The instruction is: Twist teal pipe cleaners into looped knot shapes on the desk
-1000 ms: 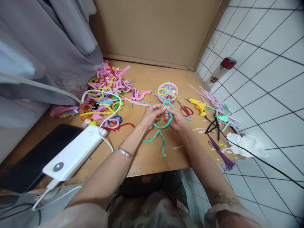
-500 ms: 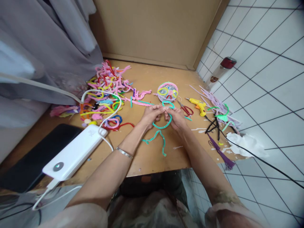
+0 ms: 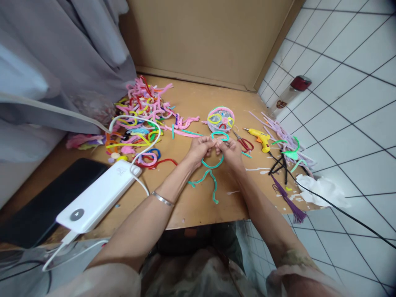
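A teal pipe cleaner [image 3: 213, 165] is bent into two loops, a small one above my fingers and a larger one below. My left hand [image 3: 201, 149] pinches it where the loops meet, under a silver bracelet [image 3: 162, 199] on the wrist. Close beside it, my right hand [image 3: 228, 152] grips the same spot, fingertips nearly touching. The fingers hide the crossing itself. Just below the hands, a branched teal pipe cleaner piece [image 3: 211, 177] lies on the table. Beyond them stands a round decorated tub [image 3: 220, 119] with yellow rings and a red curl on it.
Red-handled scissors [image 3: 246, 144] and a yellow glue gun [image 3: 261, 139] lie to the right, its black cord trailing off. Farther right are lilac pipe cleaners [image 3: 278, 132], a purple tassel [image 3: 289, 202] and crumpled tissue [image 3: 320, 190]. Leftward sit a colourful pipe cleaner heap [image 3: 145, 103] and a white power bank [image 3: 99, 198].
Both hands keep their pinch on the teal pipe cleaner, and the fingers have shifted slightly at the crossing. The whole view has moved a little.
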`<state>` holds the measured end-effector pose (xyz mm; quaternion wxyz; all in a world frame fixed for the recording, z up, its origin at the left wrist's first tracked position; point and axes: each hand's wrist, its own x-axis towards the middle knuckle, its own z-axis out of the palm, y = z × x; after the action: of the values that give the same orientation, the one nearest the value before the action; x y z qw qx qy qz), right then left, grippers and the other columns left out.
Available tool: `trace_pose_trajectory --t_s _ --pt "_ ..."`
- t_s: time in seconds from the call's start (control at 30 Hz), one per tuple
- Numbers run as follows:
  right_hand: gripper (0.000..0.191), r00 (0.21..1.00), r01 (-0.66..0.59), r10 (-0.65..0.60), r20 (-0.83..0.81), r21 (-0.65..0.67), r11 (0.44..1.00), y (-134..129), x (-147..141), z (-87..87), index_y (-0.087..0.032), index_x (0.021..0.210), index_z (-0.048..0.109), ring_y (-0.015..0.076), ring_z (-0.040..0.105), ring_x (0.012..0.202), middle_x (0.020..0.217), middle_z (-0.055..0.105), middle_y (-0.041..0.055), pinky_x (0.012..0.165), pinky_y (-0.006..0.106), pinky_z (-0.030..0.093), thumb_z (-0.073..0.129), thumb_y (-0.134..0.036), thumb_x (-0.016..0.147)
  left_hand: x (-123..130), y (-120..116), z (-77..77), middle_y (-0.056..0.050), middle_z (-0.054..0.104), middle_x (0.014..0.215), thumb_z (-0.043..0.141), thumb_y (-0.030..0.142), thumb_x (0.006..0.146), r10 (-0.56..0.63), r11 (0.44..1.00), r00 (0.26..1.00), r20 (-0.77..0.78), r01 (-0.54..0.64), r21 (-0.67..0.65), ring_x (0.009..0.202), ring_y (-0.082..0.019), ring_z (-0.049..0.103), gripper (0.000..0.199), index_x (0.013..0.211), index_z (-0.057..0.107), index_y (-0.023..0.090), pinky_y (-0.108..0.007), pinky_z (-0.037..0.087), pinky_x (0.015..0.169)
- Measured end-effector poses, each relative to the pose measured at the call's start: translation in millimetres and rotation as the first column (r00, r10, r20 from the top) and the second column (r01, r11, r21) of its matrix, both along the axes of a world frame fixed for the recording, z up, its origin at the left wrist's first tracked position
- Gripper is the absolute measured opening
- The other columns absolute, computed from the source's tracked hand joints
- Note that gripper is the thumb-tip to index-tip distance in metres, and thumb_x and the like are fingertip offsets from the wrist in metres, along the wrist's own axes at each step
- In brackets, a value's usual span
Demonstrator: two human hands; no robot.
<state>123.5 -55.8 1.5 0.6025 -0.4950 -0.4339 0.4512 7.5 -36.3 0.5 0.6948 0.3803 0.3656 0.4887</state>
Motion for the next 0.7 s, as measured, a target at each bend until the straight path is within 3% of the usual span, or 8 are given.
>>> trace_pose_trajectory --t_s 0.2,0.4,0.6,0.7 --pt "0.021 0.999 0.038 -0.036 -0.027 0.048 0.998 1.2 7.6 0.5 -0.02 0.073 0.065 0.0073 0.051 0.048 0.058 0.064 -0.0049 0.05 0.021 0.044 0.077 -0.035 0.064 -4.2 1.0 4.4 -0.001 0.063 0.062 0.085 0.035 0.06 -0.057 0.998 0.996 0.069 0.058 -0.005 0.048 -0.005 0.047 0.029 0.065 0.068 0.012 -0.017 0.034 0.041" --pt "0.02 0.999 0.018 -0.02 0.033 0.057 0.998 -0.8 6.9 5.8 -0.021 0.071 0.064 0.0074 0.049 0.048 0.058 0.063 -0.005 0.049 0.021 0.042 0.077 -0.034 0.065 -3.4 1.6 4.4 0.001 0.059 0.055 0.083 0.029 0.061 0.02 0.99 0.997 -0.071 -0.01 0.138 0.045 -0.005 0.042 0.022 0.062 0.069 0.013 -0.019 0.032 0.043" --pt "0.016 0.999 -0.029 0.028 0.02 0.038 0.999 -3.4 5.0 10.0 -0.021 0.07 0.064 0.007 0.051 0.05 0.059 0.064 -0.0048 0.05 0.02 0.043 0.077 -0.029 0.067 -4.5 2.4 3.9 0.001 0.057 0.053 0.079 0.024 0.062 -0.013 0.995 0.997 -0.074 0.02 0.097 0.043 -0.004 0.04 0.018 0.058 0.065 0.013 -0.019 0.028 0.042" --pt "0.02 0.998 -0.054 0.054 -0.027 0.027 0.998 -3.4 4.0 8.6 -0.02 0.071 0.064 0.0064 0.05 0.048 0.059 0.063 -0.0054 0.05 0.02 0.043 0.08 -0.031 0.065 -2.2 1.5 5.2 0.003 0.054 0.048 0.07 0.018 0.061 0.057 0.992 0.994 -0.095 -0.045 0.119 0.041 -0.004 0.037 0.011 0.055 0.061 0.014 -0.019 0.026 0.042"
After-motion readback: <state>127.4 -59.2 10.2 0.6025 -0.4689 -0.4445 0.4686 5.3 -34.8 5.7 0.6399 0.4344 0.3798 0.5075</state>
